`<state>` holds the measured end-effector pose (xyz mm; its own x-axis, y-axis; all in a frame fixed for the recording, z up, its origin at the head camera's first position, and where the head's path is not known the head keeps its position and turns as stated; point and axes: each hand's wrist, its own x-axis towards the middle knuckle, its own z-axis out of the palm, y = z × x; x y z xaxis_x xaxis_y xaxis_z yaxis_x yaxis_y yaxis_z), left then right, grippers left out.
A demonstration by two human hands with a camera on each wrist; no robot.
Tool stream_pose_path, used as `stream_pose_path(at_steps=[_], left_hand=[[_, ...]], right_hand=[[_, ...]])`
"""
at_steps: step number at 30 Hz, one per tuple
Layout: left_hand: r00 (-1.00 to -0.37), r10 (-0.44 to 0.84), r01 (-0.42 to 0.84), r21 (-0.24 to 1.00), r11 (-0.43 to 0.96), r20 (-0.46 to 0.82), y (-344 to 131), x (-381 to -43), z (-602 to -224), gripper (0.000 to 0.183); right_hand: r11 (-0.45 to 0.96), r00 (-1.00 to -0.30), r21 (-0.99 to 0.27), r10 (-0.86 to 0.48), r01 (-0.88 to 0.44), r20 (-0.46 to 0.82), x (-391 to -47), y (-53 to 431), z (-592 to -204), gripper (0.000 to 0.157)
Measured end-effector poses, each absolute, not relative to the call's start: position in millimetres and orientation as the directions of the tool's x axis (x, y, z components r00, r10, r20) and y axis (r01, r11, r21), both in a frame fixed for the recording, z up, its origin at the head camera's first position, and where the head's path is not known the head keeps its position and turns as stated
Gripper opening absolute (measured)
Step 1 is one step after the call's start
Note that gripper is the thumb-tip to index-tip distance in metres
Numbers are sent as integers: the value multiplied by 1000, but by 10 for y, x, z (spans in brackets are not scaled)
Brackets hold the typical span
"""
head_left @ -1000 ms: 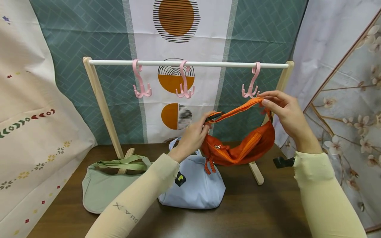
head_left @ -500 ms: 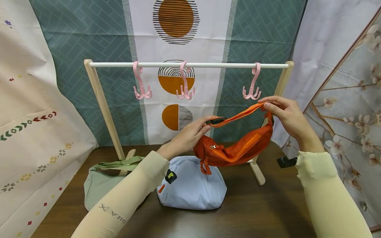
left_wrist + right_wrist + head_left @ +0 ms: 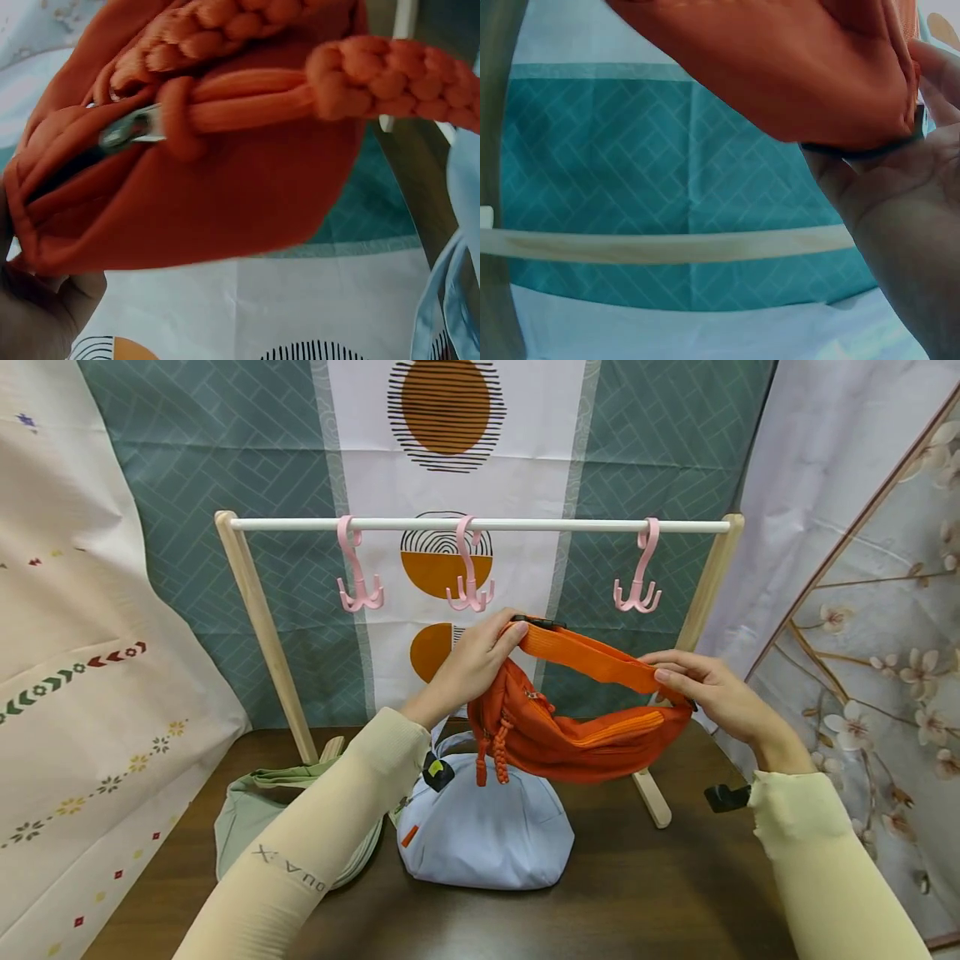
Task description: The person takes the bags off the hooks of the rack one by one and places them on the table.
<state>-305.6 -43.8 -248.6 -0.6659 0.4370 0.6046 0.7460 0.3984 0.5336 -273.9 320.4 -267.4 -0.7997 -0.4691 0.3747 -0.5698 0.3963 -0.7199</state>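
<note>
An orange waist bag [image 3: 585, 756] hangs in the air between my hands, above a light blue bag [image 3: 487, 835] on the table. My left hand [image 3: 472, 664] grips the near end of its orange strap [image 3: 581, 656], beside a black buckle [image 3: 543, 622]. At the other end, my right hand [image 3: 712, 697] pinches the strap between thumb and fingers. Braided cords [image 3: 397, 79] dangle from the bag's zippers, and a metal zipper pull [image 3: 135, 126] shows up close in the left wrist view. From the right wrist, the bag's underside [image 3: 780, 75] is visible.
Behind the bag stands a rack with a white rail [image 3: 562, 525] and wooden legs. Pink hooks hang from it at left [image 3: 360, 568], centre [image 3: 468, 568] and right [image 3: 639, 568]. A sage green bag [image 3: 251, 827] lies at the table's left, partly behind my left sleeve.
The left hand has risen and the right hand has come down, both still holding the strap. The strap now slopes down toward the right, and the bag's front faces me more.
</note>
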Motion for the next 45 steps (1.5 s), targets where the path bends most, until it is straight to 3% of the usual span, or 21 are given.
stream_pose_path(at_steps=[8, 13, 21, 29, 35, 42, 45], left_hand=[[-702, 369, 711, 564, 420, 610, -341, -3071, -2365, 31], [-710, 356, 701, 558, 444, 608, -284, -3041, -2293, 33], [-736, 317, 673, 594, 440, 599, -265, -3061, -2204, 32], [-768, 316, 640, 656, 399, 557, -364, -3101, -2179, 35], [-788, 272, 615, 704, 356, 552, -384, -3132, -2247, 36], [-894, 194, 442, 863, 244, 403, -367, -3137, -2520, 38], [-920, 244, 350, 923, 158, 307, -379, -3124, -2715, 39]], right_hand=[[392, -807, -730, -460, -559, 371, -2772, 3074, -2903, 31], [391, -783, -688, -422, -612, 457, -2768, 2933, -3020, 27], [340, -708, -623, -396, -705, 585, -2677, 2798, -3097, 53], [305, -742, -706, -486, -639, 462, -2534, 2941, -3078, 54], [151, -741, -841, -570, -520, 355, -2543, 3018, -3149, 79], [-242, -783, -874, -388, -422, 486, -2584, 3078, -3210, 55], [-294, -832, -881, -318, -370, 455, -2602, 3169, -3220, 49]])
